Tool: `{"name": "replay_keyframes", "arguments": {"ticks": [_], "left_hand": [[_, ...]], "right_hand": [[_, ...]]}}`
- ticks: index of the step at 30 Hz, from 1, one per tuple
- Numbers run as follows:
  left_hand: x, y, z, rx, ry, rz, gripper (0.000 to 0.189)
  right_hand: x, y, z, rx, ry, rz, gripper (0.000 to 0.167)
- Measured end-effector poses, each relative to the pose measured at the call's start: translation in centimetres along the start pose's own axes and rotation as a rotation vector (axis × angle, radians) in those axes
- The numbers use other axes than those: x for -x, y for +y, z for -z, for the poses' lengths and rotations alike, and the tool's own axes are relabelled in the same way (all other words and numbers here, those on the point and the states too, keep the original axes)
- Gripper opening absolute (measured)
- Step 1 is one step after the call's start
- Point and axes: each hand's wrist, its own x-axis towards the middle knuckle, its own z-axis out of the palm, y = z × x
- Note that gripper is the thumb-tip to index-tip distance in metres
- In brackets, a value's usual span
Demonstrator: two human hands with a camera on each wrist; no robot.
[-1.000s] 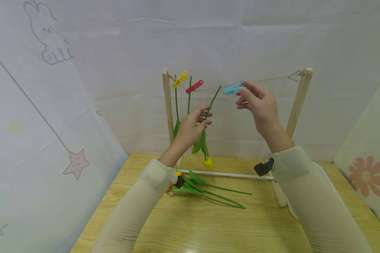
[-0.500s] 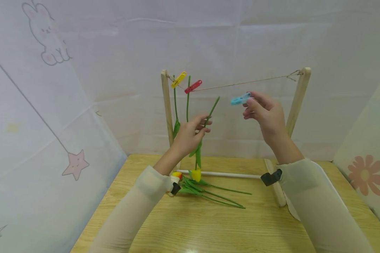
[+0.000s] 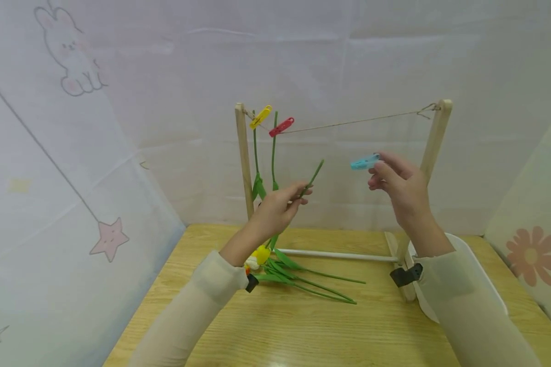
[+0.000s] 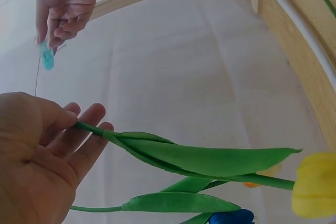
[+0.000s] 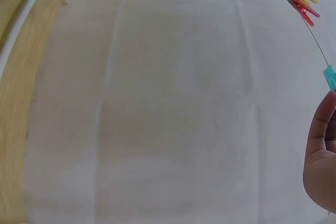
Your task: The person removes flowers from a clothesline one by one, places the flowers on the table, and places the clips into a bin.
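Note:
My left hand (image 3: 277,206) pinches the green stem of a yellow tulip (image 4: 315,184) between thumb and fingers; the flower head points down and the bare stem end sticks up to the right. In the left wrist view a long leaf (image 4: 210,156) lies along the stem. My right hand (image 3: 401,191) pinches a light blue clothespin (image 3: 365,162) at its tail end, below the string (image 3: 349,123) and right of the stem. A yellow clothespin (image 3: 260,117) and a red clothespin (image 3: 282,127) sit on the string at the left, each with a tulip stem hanging upside down.
A wooden frame with a left post (image 3: 242,153) and a right post (image 3: 437,137) carries the string, with a white rod (image 3: 335,255) low between them. Several tulips (image 3: 321,290) lie on the table (image 3: 275,331). A white tray (image 3: 479,275) stands at the right, partly behind my forearm.
Both hands have come down from the string, the right one also moving right with the blue clothespin. The yellow tulip has dropped lower and tilted, its head swinging left toward the lying tulips.

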Motion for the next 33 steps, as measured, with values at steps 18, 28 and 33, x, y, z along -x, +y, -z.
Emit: {"name": "replay_keyframes", "arguments": {"ticks": [18,28,33], "left_hand": [[3.1,1.1,-1.2,-0.094,-0.218,-0.107,0.038],[4.9,0.7,-3.2,-0.262,-0.328,-0.229,0.037],[5.8,0.7,-3.9,-0.257,-0.390,-0.214,0.038]], "right_hand": [[3.3,0.6,4.0,-0.065,0.049,-0.033,0.029],[4.2,1.1,5.6,-0.094,0.058,-0.045,0.031],[4.7,1.2,6.3,-0.112,0.080,-0.051,0.030]]}}
